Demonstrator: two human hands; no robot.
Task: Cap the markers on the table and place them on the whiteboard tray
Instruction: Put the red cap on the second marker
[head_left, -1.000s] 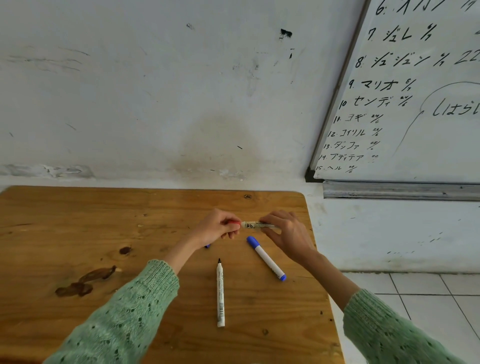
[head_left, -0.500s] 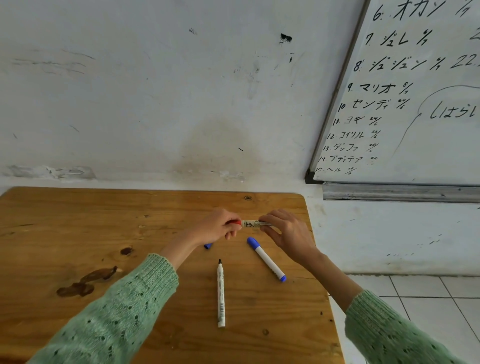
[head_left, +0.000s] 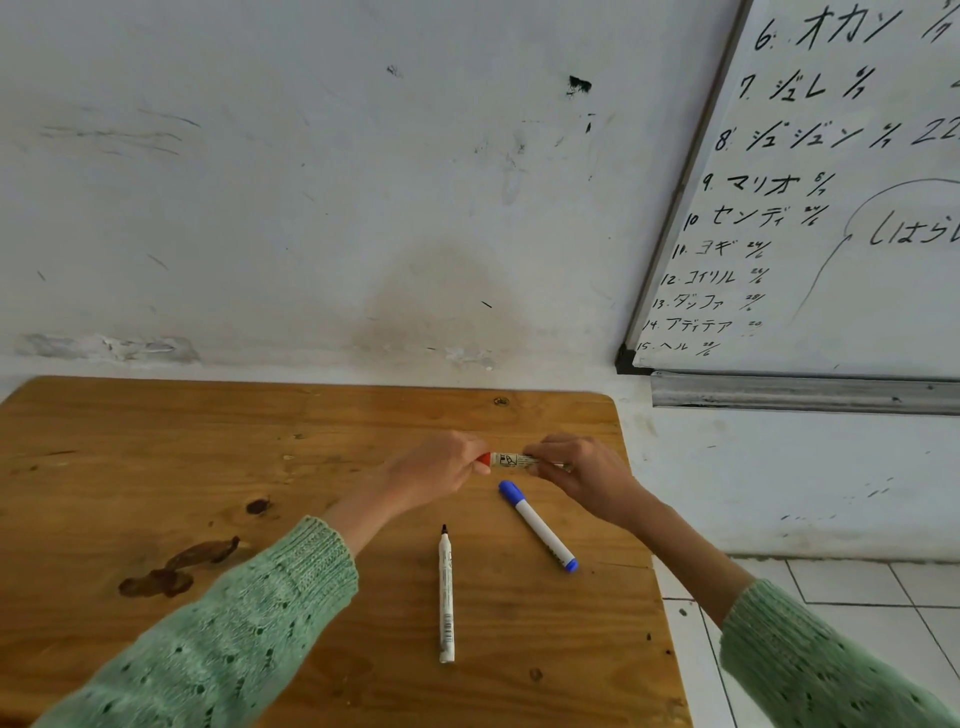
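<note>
Red marker is held level over the wooden table; left hand pinches its red cap, right hand grips the barrel; advise pressing coaxially until seated.

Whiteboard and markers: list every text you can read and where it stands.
Whiteboard, numbered list: "6. オカン", "7. ジュレ", "8. ジュジュン", "9. マリオ", "10 センディ", "11. ヨギ", "12. コイリル", "13. ダッファ", "14. アディテア", "15. ヘル".
Whiteboard bubble: "はらい", cut off.
Date fractions: too small.
Marker labels: blurred.
</note>
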